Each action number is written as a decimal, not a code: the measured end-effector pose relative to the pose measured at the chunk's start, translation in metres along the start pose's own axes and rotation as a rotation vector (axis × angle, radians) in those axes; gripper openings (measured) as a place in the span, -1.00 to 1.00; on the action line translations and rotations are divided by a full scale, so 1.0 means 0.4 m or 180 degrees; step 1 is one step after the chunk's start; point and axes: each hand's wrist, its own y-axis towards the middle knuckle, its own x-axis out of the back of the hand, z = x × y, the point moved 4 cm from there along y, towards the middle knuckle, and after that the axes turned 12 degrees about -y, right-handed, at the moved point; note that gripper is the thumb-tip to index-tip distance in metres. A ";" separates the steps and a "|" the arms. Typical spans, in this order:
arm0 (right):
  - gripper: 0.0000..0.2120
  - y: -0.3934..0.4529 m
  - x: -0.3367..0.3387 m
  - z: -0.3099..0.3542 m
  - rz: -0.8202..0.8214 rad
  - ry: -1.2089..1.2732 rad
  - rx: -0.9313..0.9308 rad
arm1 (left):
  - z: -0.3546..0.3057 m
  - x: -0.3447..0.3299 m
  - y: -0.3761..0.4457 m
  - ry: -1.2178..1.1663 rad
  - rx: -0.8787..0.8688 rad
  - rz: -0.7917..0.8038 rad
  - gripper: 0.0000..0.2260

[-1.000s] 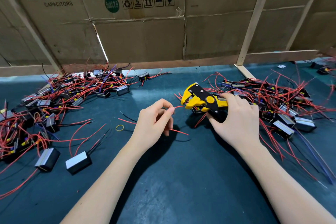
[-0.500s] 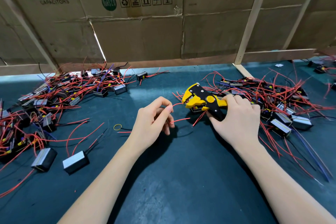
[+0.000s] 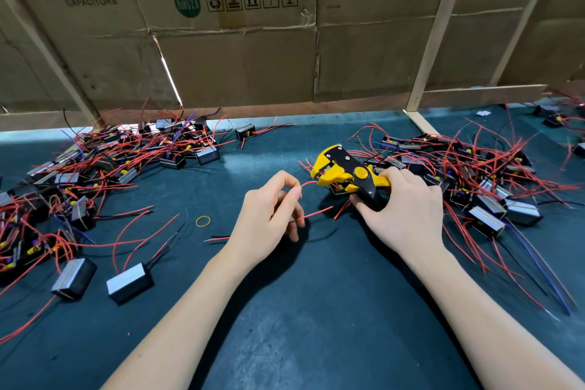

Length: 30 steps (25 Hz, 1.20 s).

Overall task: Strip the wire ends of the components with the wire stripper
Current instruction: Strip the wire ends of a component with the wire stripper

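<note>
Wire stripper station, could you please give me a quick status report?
Left hand pinches a red wire, end at the stripper's mouth. Right hand grips the wire stripper. Loose wire below; nothing blocking.

— Which colours were noted on the wire stripper (image 3: 345,172)?
— Yellow and black were recorded. The wires (image 3: 493,174) were mostly red.
— And the mat (image 3: 316,310)?
— Dark teal was observed; the rubber band (image 3: 203,221) was yellow.
</note>
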 end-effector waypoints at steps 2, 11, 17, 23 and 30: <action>-0.49 0.001 0.002 -0.002 -0.0010 -0.0041 0.0027 | -0.001 0.006 0.003 -0.0119 -0.0026 -0.0111 -0.85; -0.51 -0.005 0.005 0.011 0.0023 0.0000 0.0072 | 0.008 -0.007 0.002 0.0227 -0.0108 0.0035 -0.88; -0.59 0.000 0.014 0.009 -0.0041 0.0050 0.0123 | 0.009 -0.004 -0.001 0.0233 -0.0103 0.0038 -0.89; -0.66 0.002 0.028 0.005 -0.0200 -0.0081 0.0058 | 0.003 -0.006 -0.004 0.0191 -0.0046 0.0131 -0.89; -0.48 0.010 0.004 -0.024 -0.0186 -0.0216 -0.0092 | -0.002 0.010 0.004 -0.0145 0.0169 0.0416 -0.88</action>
